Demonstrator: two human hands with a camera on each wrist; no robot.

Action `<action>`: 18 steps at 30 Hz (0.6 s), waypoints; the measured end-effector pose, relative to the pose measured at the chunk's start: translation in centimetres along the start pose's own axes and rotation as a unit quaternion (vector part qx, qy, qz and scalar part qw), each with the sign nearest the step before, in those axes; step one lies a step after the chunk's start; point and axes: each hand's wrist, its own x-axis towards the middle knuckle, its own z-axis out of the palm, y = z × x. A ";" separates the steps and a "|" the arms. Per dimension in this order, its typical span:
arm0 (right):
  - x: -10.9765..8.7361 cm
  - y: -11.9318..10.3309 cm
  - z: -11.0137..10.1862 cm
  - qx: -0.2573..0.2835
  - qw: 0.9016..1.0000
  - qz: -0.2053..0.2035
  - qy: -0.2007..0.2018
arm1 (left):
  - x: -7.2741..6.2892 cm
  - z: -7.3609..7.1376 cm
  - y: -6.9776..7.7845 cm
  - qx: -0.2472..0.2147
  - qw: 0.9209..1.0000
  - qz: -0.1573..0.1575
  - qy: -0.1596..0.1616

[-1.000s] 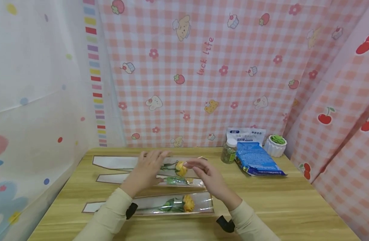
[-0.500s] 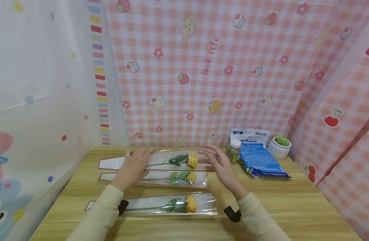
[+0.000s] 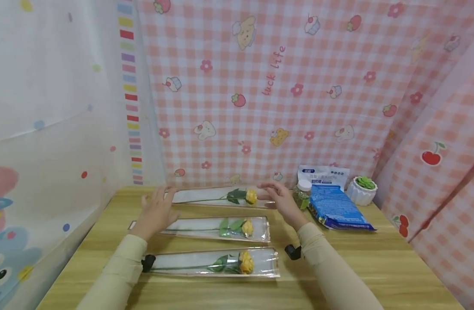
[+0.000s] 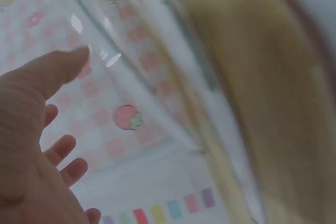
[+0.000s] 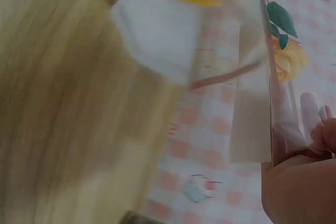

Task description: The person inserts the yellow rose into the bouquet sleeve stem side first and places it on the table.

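Observation:
Three yellow roses in long clear-fronted sleeves lie crosswise: a back wrapped rose, a middle one and a front one. My right hand holds the wide flower end of the back wrapped rose; in the right wrist view, fingers show through its film beside the sleeve edge. My left hand is at its narrow stem end, hiding that end in the head view. In the left wrist view, the thumb overlaps the film and the fingers are loosely spread.
At the back right of the wooden table stand a jar with a white lid, a white packet, a blue packet and a potted succulent. A checked curtain hangs directly behind the table.
The back wrapped rose has moved away toward the curtain, widening the gap to the middle one. My left hand has moved left along it; my right hand has shifted back with the flower end.

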 end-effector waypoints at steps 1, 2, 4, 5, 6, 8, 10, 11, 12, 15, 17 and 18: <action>0.3 0.5 -0.1 -0.001 1.000 0.015 -0.006 | -0.2 0.1 -0.1 -0.005 1.000 -0.004 -0.009; 0.6 0.9 -0.1 -0.001 0.999 0.031 -0.010 | -0.4 0.2 -0.1 -0.010 1.000 -0.007 -0.016; 1.0 1.8 -0.2 -0.001 0.998 0.058 -0.011 | -0.8 0.5 -0.1 -0.017 0.999 -0.012 -0.026; 1.2 2.1 -0.2 -0.003 0.998 0.067 -0.010 | -0.9 0.6 0.0 -0.021 0.999 -0.013 -0.028; 1.3 2.4 -0.2 -0.006 0.997 0.073 -0.007 | -1.1 0.7 0.1 -0.023 0.999 -0.014 -0.029; 1.5 2.8 -0.3 -0.023 0.997 0.077 0.005 | -1.3 0.7 0.3 -0.023 0.999 -0.012 -0.032; 1.6 3.2 -0.4 -0.042 0.996 0.076 0.021 | -1.5 0.7 0.5 -0.026 0.999 -0.009 -0.036; 1.6 3.3 -0.5 -0.050 0.995 0.079 0.027 | -1.6 0.8 0.6 -0.029 0.999 -0.006 -0.038; 1.6 3.4 -0.6 -0.060 0.995 0.081 0.027 | -1.7 0.8 0.8 -0.033 0.999 -0.004 -0.040; 1.6 3.7 -0.9 -0.076 0.993 0.092 0.002 | -1.9 0.9 0.9 -0.042 0.998 -0.004 -0.044; 1.6 3.8 -1.1 -0.083 0.991 0.098 -0.027 | -2.0 1.1 0.8 -0.048 0.998 -0.010 -0.050; 1.5 3.7 -1.1 -0.088 0.990 0.099 -0.043 | -2.1 1.1 0.8 -0.050 0.997 -0.013 -0.053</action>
